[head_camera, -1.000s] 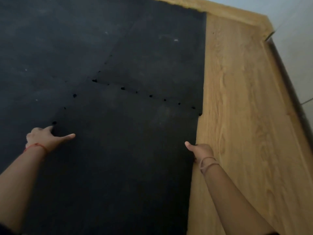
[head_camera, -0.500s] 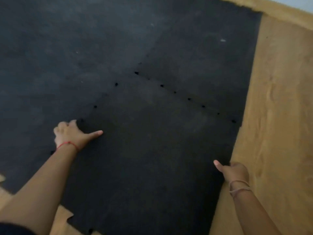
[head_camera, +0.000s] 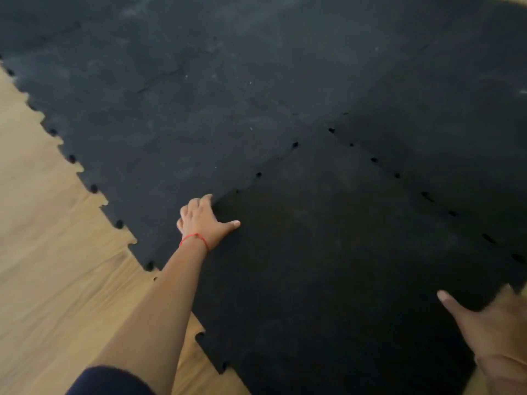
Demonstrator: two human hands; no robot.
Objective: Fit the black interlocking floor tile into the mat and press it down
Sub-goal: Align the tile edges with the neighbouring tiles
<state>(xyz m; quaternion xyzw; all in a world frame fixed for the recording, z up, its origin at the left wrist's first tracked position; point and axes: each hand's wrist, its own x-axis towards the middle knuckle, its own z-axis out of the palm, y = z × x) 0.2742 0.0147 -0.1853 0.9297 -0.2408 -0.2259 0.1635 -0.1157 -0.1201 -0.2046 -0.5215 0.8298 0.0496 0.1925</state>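
The black interlocking tile [head_camera: 328, 266] lies flat in the lower middle, its far and left toothed edges against the larger, greyer mat [head_camera: 199, 95]. Small dark gaps [head_camera: 373, 159] show along both seams. My left hand [head_camera: 202, 220] is at the tile's left seam, fingers curled down onto the edge and thumb spread over the tile. My right hand [head_camera: 490, 326] grips the tile's right edge at the lower right, with its thumb on top. The fingers of that hand are blurred and partly hidden past the edge.
Light wooden floor [head_camera: 42, 252] lies to the left of the mat's toothed border and also shows at the far right edge. A dark sleeve [head_camera: 111, 380] sits at the bottom left.
The view has swung left, bringing the mat's toothed left border and the wood there into sight. Both hands stay on the tile's edges, and the left has crept further along the seam.
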